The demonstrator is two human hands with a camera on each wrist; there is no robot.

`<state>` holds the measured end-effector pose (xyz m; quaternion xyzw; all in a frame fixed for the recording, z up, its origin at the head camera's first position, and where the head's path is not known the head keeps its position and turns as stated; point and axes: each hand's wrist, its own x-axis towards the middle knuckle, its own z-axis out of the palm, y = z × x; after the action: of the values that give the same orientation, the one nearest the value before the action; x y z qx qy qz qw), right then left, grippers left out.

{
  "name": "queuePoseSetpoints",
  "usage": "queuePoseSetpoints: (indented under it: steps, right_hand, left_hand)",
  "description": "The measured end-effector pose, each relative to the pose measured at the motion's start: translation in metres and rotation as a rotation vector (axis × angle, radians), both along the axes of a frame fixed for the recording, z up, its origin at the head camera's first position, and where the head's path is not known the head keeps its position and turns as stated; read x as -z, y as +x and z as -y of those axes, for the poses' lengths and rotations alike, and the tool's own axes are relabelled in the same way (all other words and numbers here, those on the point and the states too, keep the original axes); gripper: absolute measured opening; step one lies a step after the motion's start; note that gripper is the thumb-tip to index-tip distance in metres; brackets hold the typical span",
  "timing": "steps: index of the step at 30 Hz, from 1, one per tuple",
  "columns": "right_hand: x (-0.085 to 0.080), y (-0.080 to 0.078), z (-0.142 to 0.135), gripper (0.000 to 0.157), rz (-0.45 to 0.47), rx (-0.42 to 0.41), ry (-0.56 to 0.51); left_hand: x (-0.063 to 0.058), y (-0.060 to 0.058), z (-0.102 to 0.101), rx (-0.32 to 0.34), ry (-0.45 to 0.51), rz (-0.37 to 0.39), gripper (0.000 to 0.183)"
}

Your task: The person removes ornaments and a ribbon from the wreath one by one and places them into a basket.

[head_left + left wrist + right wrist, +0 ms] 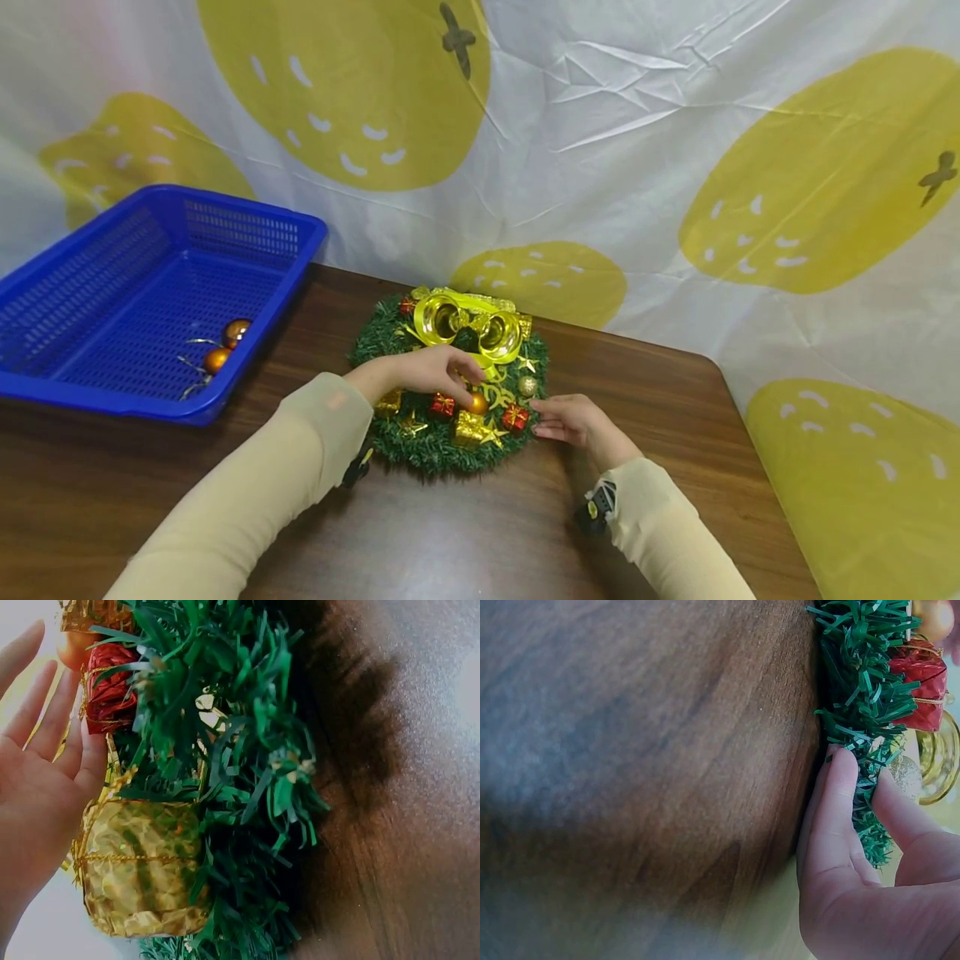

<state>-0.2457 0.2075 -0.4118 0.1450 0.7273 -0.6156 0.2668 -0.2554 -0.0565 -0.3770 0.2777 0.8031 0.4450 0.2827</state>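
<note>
A green tinsel Christmas wreath [442, 454] lies on the table, dressed with gold and red gift boxes, stars, balls and a gold double-bell ornament [468, 321]. Over its middle is my left hand [427, 371], fingers extended, one fingertip at an orange ball [477, 404]. In the left wrist view those fingers lie beside a red gift box [112, 688], above a gold gift box [146, 866]. My right hand [573, 421] holds the wreath's right edge; the right wrist view shows the tinsel [866, 776] between thumb and fingers, near a red gift box [922, 686].
A blue plastic basket [258, 333] stands at the left of the brown wooden table [420, 533], with two orange balls [217, 360] on strings inside. Behind the table hangs a white cloth [600, 150] printed with yellow fruit.
</note>
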Motion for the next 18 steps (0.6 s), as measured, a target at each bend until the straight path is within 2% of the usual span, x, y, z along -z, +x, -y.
queuePoseSetpoints:
  steps: [5,12,18]
  right_hand:
    - [-0.0004,0.0006,-0.0003,0.055,0.001,-0.002,-0.005]
    - [-0.0019,0.0009,-0.0005,0.039,-0.006,0.0,-0.014]
    - [-0.001,0.0012,0.0,0.045,0.002,-0.006,-0.022]
  left_hand:
    - [0.003,-0.0001,-0.0025,0.033,-0.022,-0.017,0.047]
    - [0.0048,-0.0011,-0.0038,0.073,-0.057,-0.067,0.046]
    - [0.0081,-0.0024,-0.0059,0.087,-0.064,-0.089,0.043]
